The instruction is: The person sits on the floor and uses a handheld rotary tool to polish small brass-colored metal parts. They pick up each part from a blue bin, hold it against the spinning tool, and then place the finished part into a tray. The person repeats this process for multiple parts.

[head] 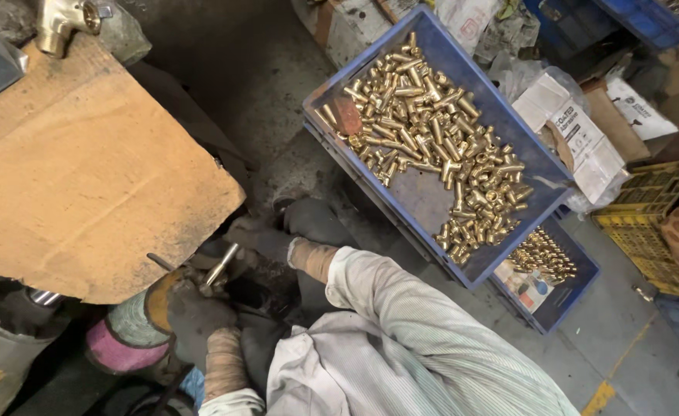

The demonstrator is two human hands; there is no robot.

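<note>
Cardboard sheet [85,177] overhangs both gloved hands; left hand [193,316] grips a metal rod [221,266], right hand [266,239] closure unclear.

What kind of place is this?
Most likely a small metal-parts workshop or factory floor. A blue crate holds loose brass fittings, and a second crate of them sits below it. The person's grimy left hand is at a metal rod by a machine under worn cardboard.

A cardboard sheet [85,169] lies at the left, with a fitting [62,19] at its far edge. To the right sits a crate [540,166] holding small fittings [432,131], stacked on a lower crate [566,296]. Both hands [197,316] [266,239] meet near the cardboard's near right edge.
</note>
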